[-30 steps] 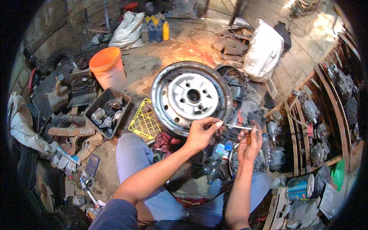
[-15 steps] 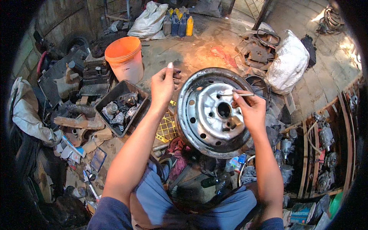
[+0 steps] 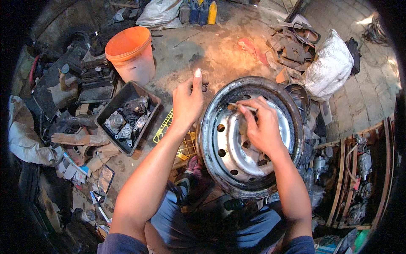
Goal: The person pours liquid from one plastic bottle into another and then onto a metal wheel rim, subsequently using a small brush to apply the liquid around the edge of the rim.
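A bare steel wheel rim (image 3: 211, 156) with a ring of round holes leans tilted in front of me, above my knees. Over its centre disc my right hand (image 3: 264, 125) pinches a thin, light stick-like tool (image 3: 249, 108). The tool's tip points left, at the upper part of the disc; whether it touches the metal I cannot tell. Beside the rim's upper left edge is my left hand (image 3: 188, 99), thumb stretched up and fingers loosely curled, with nothing visible in it. My right hand covers most of the hub opening.
An orange-topped bucket (image 3: 131, 55) stands at the far left, near a black bin (image 3: 156, 108) of metal parts. A yellow plastic grid (image 3: 184, 146) lies left of the rim. White sacks (image 3: 330, 70), bottles (image 3: 212, 12) and a wooden rack (image 3: 336, 182) of parts stand around.
My right hand has moved left across the disc with the tool, now nearer the rim's upper left. The rim sits slightly lower and further right in view. My left thumb stands more apart.
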Available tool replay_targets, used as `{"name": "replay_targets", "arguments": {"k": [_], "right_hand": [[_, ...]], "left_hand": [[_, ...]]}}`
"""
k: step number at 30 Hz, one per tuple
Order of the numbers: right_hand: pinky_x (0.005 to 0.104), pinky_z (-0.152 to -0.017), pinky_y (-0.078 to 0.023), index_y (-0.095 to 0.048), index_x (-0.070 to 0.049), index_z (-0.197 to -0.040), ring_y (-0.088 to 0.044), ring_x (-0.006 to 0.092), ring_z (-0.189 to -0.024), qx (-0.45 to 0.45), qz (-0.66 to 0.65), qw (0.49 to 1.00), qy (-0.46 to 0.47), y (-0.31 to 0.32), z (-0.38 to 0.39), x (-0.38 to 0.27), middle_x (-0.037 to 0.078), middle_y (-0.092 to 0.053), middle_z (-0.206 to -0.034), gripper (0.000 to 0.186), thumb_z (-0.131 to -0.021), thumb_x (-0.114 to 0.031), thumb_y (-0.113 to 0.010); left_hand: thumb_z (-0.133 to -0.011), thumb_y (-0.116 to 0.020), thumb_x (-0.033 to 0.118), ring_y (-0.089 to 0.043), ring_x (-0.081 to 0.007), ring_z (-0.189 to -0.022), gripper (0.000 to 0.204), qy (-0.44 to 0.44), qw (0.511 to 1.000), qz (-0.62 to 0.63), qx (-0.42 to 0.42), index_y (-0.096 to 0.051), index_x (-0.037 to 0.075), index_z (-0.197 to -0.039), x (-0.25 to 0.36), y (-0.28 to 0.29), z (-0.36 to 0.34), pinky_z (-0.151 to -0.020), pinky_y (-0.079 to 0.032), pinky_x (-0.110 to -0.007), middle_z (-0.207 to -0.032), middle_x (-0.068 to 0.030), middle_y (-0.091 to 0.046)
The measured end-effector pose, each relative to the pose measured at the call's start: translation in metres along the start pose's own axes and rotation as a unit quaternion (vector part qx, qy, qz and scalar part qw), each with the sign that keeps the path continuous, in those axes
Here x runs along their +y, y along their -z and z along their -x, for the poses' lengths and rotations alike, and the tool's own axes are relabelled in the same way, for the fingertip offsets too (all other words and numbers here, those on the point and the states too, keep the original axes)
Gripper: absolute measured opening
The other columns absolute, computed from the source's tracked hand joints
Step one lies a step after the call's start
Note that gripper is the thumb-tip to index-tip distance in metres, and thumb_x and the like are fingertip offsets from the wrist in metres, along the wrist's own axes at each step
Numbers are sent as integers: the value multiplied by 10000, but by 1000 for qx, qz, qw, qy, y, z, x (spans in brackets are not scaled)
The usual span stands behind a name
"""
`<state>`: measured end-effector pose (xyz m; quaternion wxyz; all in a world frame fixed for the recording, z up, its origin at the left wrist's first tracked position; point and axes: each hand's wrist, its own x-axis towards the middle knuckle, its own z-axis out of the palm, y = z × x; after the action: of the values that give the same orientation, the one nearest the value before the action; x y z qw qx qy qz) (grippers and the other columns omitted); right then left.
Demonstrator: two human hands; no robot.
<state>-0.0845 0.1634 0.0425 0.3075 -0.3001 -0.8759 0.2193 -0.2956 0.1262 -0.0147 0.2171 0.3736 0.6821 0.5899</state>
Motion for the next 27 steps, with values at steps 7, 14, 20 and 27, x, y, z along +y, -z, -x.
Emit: {"name": "replay_targets", "arguments": {"k": [7, 14, 20, 27], "right_hand": [[458, -827, -535, -722, 9, -998, -687, 416, -925, 77, 14, 997, -14, 1, -4, 22, 219, -713, -947, 113, -932, -22, -636], [460, -783, -538, -737, 30, -979, -698, 402, -879, 74, 15, 997, -16, -5, -8, 14, 231, -701, -910, 130, -937, -21, -624], [469, -833, -534, -739, 11, -980, -696, 411, -873, 27, 5, 999, 41, -13, 0, -2, 231, -711, -900, 123, -905, -18, -647], [472, -738, -540, -743, 31, -947, -709, 415, -810, 55, 53, 997, -20, -4, -19, 10, 249, -706, -867, 134, -933, -66, -651]], "left_hand": [[-1086, -435, 500, -724, -304, -842, 649, 14, 1000, 7, 3, -733, -68, -992, 1, 6, -2, -809, -532, -428, -836, -198, -740], [-1086, -418, 518, -718, -280, -816, 667, 8, 1000, 21, 10, -731, -55, -949, 7, 15, 1, -790, -528, -418, -803, -178, -730], [-1084, -422, 521, -713, -283, -786, 671, 4, 999, 32, 16, -722, -56, -921, 6, 15, 1, -781, -527, -423, -774, -171, -723], [-1077, -442, 516, -726, -308, -789, 658, 14, 1000, 23, 8, -729, -60, -938, 8, 5, 1, -791, -530, -437, -781, -183, -730]]}}
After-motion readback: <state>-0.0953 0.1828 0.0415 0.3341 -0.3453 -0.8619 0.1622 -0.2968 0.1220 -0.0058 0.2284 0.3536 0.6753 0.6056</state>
